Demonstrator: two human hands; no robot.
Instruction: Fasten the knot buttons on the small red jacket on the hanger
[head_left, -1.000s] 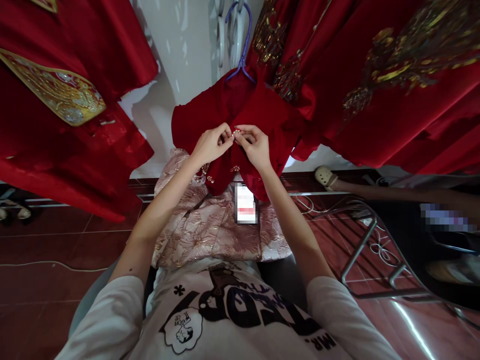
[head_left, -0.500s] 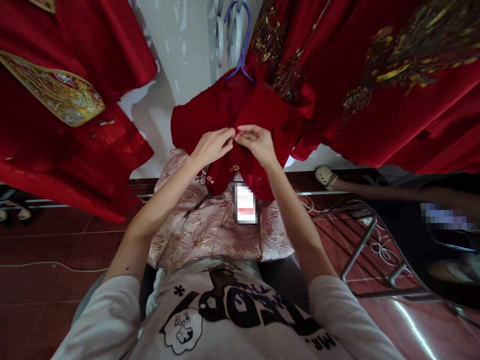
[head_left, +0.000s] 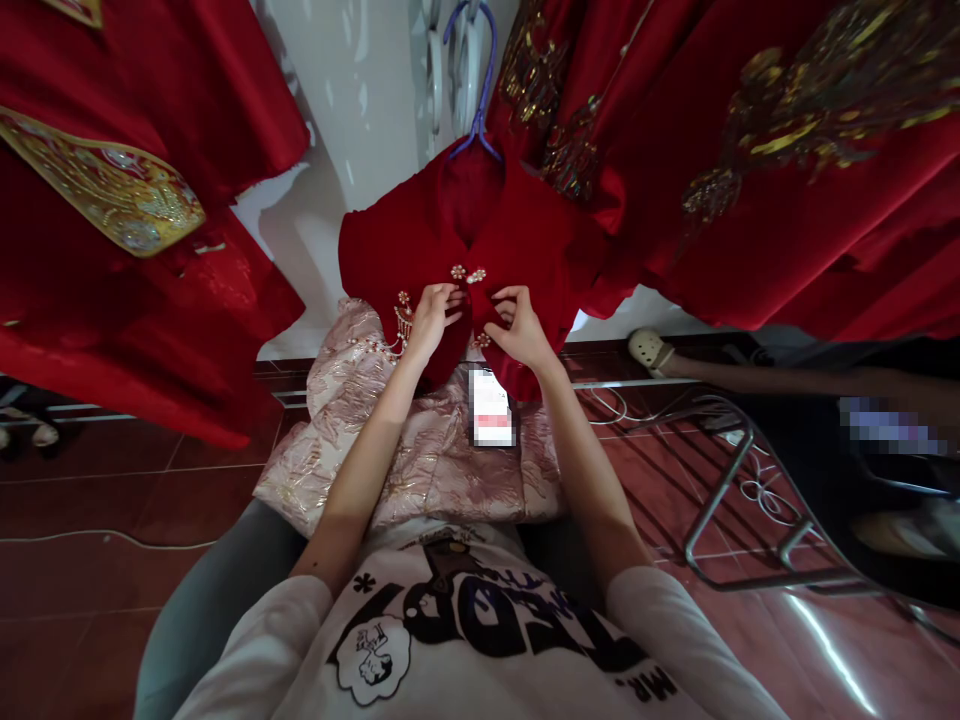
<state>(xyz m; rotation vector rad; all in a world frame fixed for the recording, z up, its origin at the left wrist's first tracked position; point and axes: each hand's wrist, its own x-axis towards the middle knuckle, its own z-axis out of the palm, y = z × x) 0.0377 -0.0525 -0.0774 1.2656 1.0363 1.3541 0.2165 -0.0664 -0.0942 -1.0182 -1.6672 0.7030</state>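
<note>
Head view: the left hand [head_left: 433,315] and right hand [head_left: 520,325] pinch the front edges of a small red velvet jacket [head_left: 420,235]. It hangs on a blue plastic hanger [head_left: 480,100], its pearl clasp [head_left: 468,273] just above both hands.

Blurred tag [head_left: 492,408] under red jacket [head_left: 420,235]

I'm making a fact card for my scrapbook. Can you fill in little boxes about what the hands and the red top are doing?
Left hand: left hand pinches the front edge of the small red velvet jacket.
Right hand: right hand grips the opposite front edge.
Fastener: pearl flower clasp sits closed above both hands.
Hanger: purple plastic hanger holds the jacket.
Below: pink brocade garment on the lap.
</note>
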